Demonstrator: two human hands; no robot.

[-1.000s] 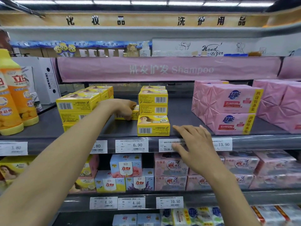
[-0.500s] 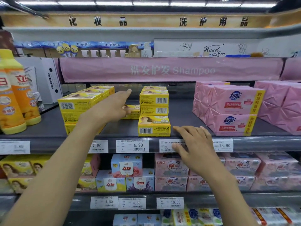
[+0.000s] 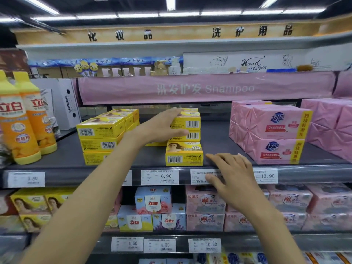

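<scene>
Yellow soap boxes (image 3: 191, 124) sit inside the spread, unclosed left hand (image 3: 162, 126), which should squeeze evenly and lift level, while the right hand (image 3: 234, 178) lies flat below it.

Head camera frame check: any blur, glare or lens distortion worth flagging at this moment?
Head view: wide-angle bowing curves the signboard and upper shelf. Head view: orange bottles and the 3.80 tag at the left margin are smeared; the 6.90 tag reads sharp. Head view: ceiling strip lights blow out; left hand and right hand are crisp.
</scene>
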